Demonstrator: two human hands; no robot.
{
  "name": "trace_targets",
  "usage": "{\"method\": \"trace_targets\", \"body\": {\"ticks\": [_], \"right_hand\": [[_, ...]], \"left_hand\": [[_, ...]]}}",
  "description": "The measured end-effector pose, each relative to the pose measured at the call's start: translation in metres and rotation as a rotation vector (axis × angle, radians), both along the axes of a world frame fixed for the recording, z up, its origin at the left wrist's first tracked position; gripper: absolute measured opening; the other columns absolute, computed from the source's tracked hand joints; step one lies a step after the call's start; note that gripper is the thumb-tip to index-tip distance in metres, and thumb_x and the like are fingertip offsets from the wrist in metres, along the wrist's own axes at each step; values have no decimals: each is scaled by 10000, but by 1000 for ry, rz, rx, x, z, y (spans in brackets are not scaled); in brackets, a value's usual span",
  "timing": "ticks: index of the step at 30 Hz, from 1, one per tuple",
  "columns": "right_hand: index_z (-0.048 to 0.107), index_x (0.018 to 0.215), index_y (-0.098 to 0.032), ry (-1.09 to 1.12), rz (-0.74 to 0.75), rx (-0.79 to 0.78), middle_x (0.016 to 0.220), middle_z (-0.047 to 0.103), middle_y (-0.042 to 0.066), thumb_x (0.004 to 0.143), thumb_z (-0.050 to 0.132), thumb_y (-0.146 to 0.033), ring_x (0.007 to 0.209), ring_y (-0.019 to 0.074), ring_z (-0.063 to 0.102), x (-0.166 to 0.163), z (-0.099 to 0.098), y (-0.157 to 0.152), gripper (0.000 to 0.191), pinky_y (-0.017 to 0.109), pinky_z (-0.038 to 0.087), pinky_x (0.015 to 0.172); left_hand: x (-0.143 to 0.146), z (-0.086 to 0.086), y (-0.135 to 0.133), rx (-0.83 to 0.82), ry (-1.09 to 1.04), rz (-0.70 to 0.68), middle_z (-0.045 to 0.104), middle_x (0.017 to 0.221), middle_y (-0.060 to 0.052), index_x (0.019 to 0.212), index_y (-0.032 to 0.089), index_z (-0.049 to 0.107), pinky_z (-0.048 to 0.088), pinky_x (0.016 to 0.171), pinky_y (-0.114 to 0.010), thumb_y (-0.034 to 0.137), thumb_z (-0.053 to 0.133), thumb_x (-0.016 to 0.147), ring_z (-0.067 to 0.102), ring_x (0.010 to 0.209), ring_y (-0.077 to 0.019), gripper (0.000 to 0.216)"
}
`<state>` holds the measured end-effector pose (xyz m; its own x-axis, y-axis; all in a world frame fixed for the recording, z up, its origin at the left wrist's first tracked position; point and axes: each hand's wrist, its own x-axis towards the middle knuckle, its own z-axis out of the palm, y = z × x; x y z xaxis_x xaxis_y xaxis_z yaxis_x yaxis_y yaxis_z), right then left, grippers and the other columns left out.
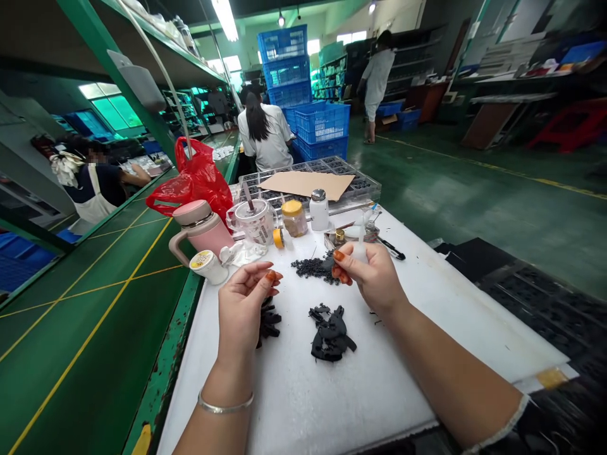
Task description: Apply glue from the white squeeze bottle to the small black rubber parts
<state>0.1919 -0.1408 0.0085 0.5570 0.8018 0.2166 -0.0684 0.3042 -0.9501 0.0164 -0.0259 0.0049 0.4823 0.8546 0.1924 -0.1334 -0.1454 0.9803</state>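
Note:
My left hand (244, 304) is raised over the white work board (427, 297), fingertips pinched together on something too small to make out. A small pile of black parts (270, 320) lies just under it. My right hand (368, 273) is closed around a small white squeeze bottle (361, 243) whose nozzle points up. A heap of tiny black pieces (313, 267) sits between and beyond my hands. A larger clump of black parts (331, 332) lies on the board in front of my right wrist.
At the board's far edge stand a pink mug (202, 232), a clear lidded cup (255, 221), a yellow-lidded jar (294, 217), a white bottle (319, 210) and a red bag (196, 178). Trays with cardboard (308, 183) lie behind. Other people work at the green conveyor (95, 297) to the left.

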Motion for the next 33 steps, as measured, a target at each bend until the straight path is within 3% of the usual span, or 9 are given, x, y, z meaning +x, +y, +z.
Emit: {"method": "trace_targets", "body": {"ticks": [3,7,9,18,21,25,27,30,33], "right_hand": [[607,636,-136,-49,3,2,554,605,15,770,676,-364,463,93,486,-2,3,-1,273,219,363,434],[604,634,-131,-110,1,7,569,603,15,769,675,-343,483,94,487,-3,6,0,262,224,380,458],[599,634,-131,-116,-10,10,567,601,12,774,670,-322,478,89,479,-2,5,0,248,219,375,454],[595,630,-122,-111,-17,11,569,594,11,793,643,-287,480,82,479,-1,6,0,237,207,374,454],[600,632,-121,-118,-1,7,574,596,11,791,642,-283,481,81,483,-2,6,0,231,205,378,457],[601,639,-124,-114,65,-29,561,597,13,775,665,-328,471,85,476,-4,6,-1,253,210,378,450],[604,644,-124,-125,112,-59,559,599,14,766,677,-345,468,88,477,-7,7,-2,263,213,384,452],[600,638,-125,-161,175,-96,557,603,16,765,679,-341,470,90,482,-15,7,-3,263,210,381,452],[603,640,-125,-196,232,-117,559,603,15,770,678,-329,488,93,492,-23,8,-4,253,204,377,459]], "left_hand": [[12,-2,7,199,273,-83,701,820,-55,906,169,676,504,628,-260,319,637,781,640,753,-178,199],[38,-10,17,779,787,-161,706,842,-40,818,220,720,461,706,-298,196,563,805,626,790,-199,159],[50,-17,21,947,953,-168,700,827,-54,808,224,728,443,684,-303,173,539,807,623,789,-217,195],[64,-35,20,985,1011,-144,677,793,-94,800,200,725,418,638,-325,219,524,810,610,795,-263,203],[59,-28,23,723,867,-172,688,765,-62,808,199,722,441,660,-307,266,574,795,611,746,-215,162],[45,-10,23,-47,406,-269,685,738,-50,745,140,708,486,609,-220,289,708,700,603,689,-142,156],[36,-3,19,-328,205,-298,687,744,-45,727,123,705,492,584,-167,251,761,649,599,656,-102,160],[25,1,8,-586,-3,-325,684,704,-45,720,99,708,500,550,-125,171,799,596,596,594,-71,170],[17,-4,-2,-718,-148,-340,697,722,-59,764,94,715,511,533,-109,98,805,570,619,593,-77,214]]}}
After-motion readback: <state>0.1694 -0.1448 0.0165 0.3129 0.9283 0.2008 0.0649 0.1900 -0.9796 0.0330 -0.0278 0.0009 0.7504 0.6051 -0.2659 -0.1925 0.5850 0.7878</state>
